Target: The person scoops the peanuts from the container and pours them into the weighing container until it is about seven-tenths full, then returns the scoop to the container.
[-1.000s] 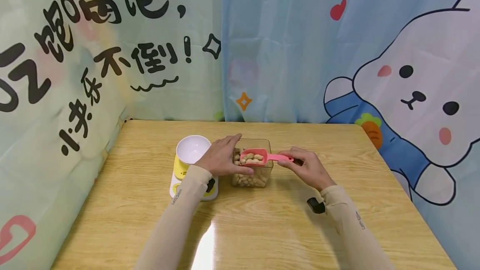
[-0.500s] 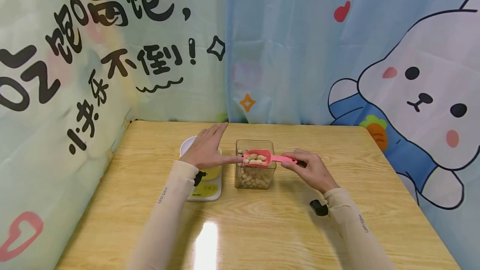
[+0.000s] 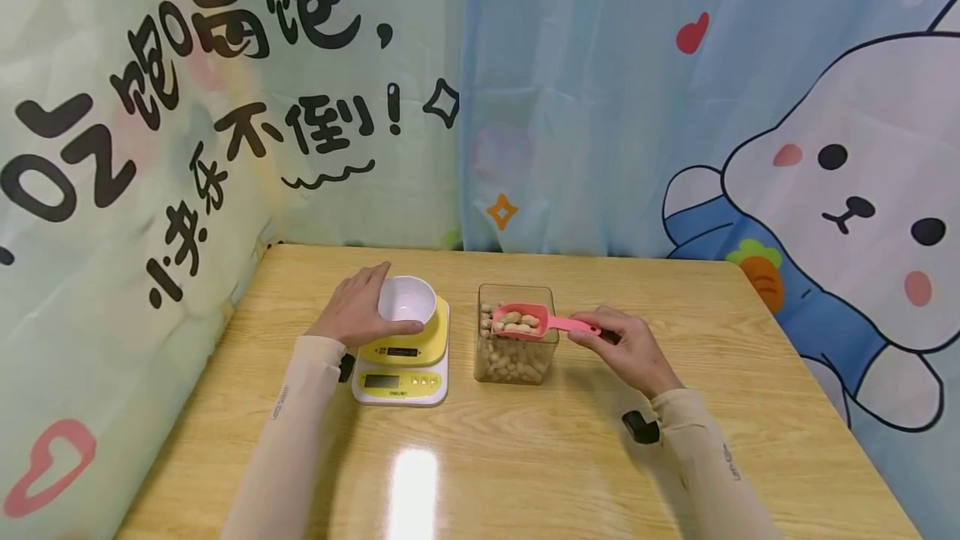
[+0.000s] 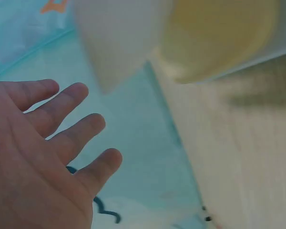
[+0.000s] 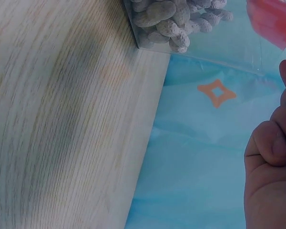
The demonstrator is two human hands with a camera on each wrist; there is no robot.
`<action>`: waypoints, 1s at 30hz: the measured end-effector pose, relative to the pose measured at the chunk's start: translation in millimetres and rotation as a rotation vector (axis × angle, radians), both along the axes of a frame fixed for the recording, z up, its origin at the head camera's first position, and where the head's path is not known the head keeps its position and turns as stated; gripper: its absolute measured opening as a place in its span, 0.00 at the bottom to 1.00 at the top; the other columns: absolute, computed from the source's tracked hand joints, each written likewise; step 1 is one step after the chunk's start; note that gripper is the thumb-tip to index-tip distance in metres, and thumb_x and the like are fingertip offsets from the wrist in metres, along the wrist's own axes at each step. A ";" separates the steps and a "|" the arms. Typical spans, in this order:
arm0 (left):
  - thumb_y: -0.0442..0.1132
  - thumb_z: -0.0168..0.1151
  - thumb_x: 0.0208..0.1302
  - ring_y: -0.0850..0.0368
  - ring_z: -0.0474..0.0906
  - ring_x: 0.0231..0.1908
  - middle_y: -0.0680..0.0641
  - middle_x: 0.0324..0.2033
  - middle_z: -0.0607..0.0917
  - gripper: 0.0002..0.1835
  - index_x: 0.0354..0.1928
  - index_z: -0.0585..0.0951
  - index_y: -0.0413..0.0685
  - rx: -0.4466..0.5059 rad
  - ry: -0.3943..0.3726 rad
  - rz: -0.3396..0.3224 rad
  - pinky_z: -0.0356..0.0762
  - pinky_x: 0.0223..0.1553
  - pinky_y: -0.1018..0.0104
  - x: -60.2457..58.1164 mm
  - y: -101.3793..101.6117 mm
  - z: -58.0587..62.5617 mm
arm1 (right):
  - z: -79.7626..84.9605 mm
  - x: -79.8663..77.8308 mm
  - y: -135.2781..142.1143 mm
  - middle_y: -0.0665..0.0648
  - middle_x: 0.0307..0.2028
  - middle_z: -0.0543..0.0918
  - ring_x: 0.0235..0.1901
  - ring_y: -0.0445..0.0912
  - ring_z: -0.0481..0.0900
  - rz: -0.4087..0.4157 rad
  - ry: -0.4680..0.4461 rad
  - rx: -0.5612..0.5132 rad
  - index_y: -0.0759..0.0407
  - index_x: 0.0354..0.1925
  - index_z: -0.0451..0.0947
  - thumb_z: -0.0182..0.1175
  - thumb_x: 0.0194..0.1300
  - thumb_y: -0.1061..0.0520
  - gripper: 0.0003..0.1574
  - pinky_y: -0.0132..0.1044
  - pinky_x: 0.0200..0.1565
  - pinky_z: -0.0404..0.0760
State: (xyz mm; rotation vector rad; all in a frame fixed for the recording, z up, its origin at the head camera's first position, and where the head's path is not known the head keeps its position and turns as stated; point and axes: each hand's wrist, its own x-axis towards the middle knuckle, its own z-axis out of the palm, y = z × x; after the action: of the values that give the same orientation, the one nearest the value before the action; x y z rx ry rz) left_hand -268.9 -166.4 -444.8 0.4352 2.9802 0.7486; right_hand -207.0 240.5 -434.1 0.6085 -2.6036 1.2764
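A white bowl [image 3: 407,300] stands on the yellow-topped kitchen scale [image 3: 401,377]. My left hand [image 3: 356,307] is at the bowl's left side, thumb and fingers spread. In the left wrist view the fingers [image 4: 86,126] are extended, with a gap between them and the blurred bowl [image 4: 119,43]. My right hand [image 3: 628,347] pinches the handle of a pink scoop [image 3: 521,321], which carries several peanuts in the shell. The scoop is over the mouth of a clear square container [image 3: 516,373] part-filled with peanuts [image 5: 169,21]. Curled fingers [image 5: 271,143] show in the right wrist view.
The wooden table [image 3: 525,465] ends at a printed curtain [image 3: 570,107] at the back and left. The scale stands left of the peanut container, with a strip of table between them. Small dark cameras [image 3: 641,427] sit at both wrists.
My left hand has moved left, from the peanut container across to the far side of the bowl. The right hand and loaded scoop stay over the container. The head view has shifted slightly.
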 end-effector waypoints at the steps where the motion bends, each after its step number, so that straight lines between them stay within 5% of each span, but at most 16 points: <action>1: 0.75 0.69 0.47 0.38 0.61 0.71 0.37 0.73 0.64 0.66 0.80 0.54 0.44 -0.001 -0.009 0.003 0.53 0.73 0.43 0.7 -1.2 -3.1 | 0.0 0.3 -0.1 0.53 0.38 0.83 0.26 0.43 0.69 -0.004 0.000 0.001 0.61 0.52 0.86 0.67 0.68 0.60 0.15 0.33 0.27 0.70; 9: 0.75 0.69 0.47 0.38 0.64 0.68 0.36 0.71 0.66 0.65 0.78 0.56 0.42 0.002 -0.042 0.017 0.55 0.72 0.42 1.1 -4.3 -19.1 | -16.2 -8.5 6.5 0.53 0.37 0.82 0.27 0.44 0.69 -0.017 -0.019 -0.002 0.60 0.53 0.86 0.67 0.68 0.60 0.15 0.33 0.27 0.70; 14: 0.73 0.71 0.48 0.37 0.69 0.64 0.36 0.69 0.69 0.64 0.78 0.57 0.43 0.046 -0.054 0.042 0.69 0.63 0.41 1.5 -4.6 -23.3 | -31.4 -17.8 15.6 0.51 0.35 0.81 0.26 0.44 0.69 -0.026 -0.011 -0.018 0.54 0.53 0.86 0.67 0.68 0.58 0.15 0.34 0.26 0.69; 30: 0.73 0.73 0.45 0.40 0.72 0.60 0.38 0.68 0.69 0.65 0.80 0.56 0.50 0.101 -0.074 0.051 0.75 0.58 0.44 -4.3 -8.9 -30.1 | -13.6 -32.0 -0.8 0.53 0.30 0.78 0.25 0.47 0.68 -0.042 -0.003 -0.082 0.52 0.54 0.87 0.68 0.68 0.52 0.17 0.36 0.27 0.67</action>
State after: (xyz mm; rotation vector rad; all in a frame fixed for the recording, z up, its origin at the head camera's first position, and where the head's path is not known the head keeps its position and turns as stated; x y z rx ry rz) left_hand -273.2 -175.3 -474.9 0.3286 2.9040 0.9029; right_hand -239.0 239.7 -447.8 0.5350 -2.5383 1.3638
